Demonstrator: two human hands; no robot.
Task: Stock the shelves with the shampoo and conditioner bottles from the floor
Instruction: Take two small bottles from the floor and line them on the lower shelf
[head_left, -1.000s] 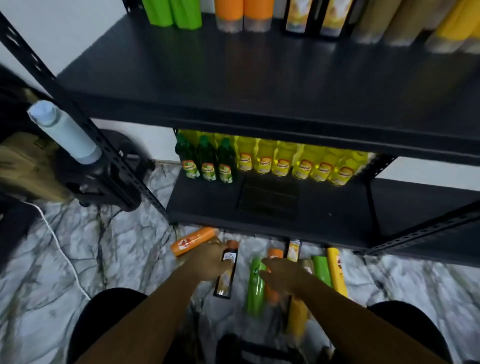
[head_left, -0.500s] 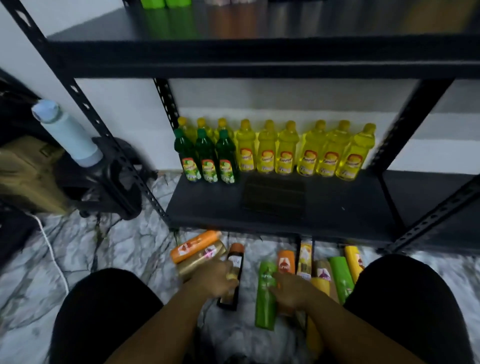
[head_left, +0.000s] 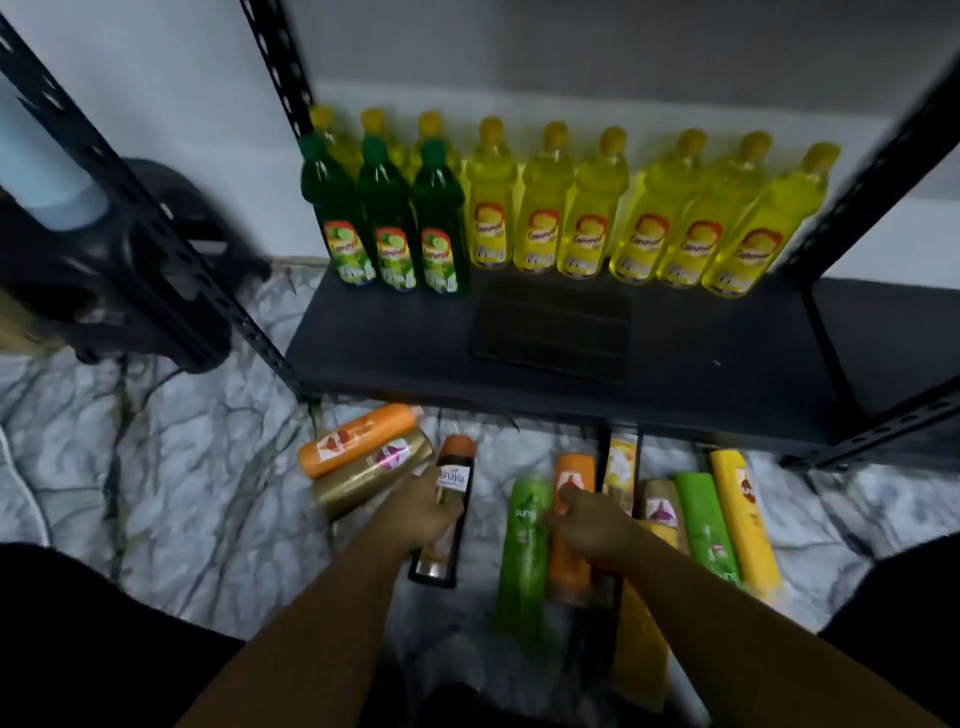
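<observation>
Several shampoo and conditioner bottles lie on the marble floor (head_left: 197, 499) in front of the black bottom shelf (head_left: 701, 358). My left hand (head_left: 418, 514) grips a dark bottle with an orange cap (head_left: 456, 475), which lies flat. To its left lie an orange bottle (head_left: 358, 439) and a gold bottle (head_left: 369, 473). My right hand (head_left: 589, 525) curls over a second orange bottle (head_left: 574, 475), between a green bottle (head_left: 523, 551) and a dark bottle with a yellow label (head_left: 621, 467). Further right lie a gold (head_left: 658, 506), a green (head_left: 704, 519) and a yellow bottle (head_left: 744, 519).
Green (head_left: 389, 218) and yellow (head_left: 623, 218) dish-liquid bottles stand along the back of the bottom shelf, with a flat dark mat (head_left: 550, 332) in front of them. A perforated shelf post (head_left: 130, 208) slants at left beside a pale blue bottle (head_left: 41, 176). My knees flank the floor bottles.
The view has dropped and come closer to the bottom shelf and floor. Both hands stay low over the same bottles, the left closing round the dark one.
</observation>
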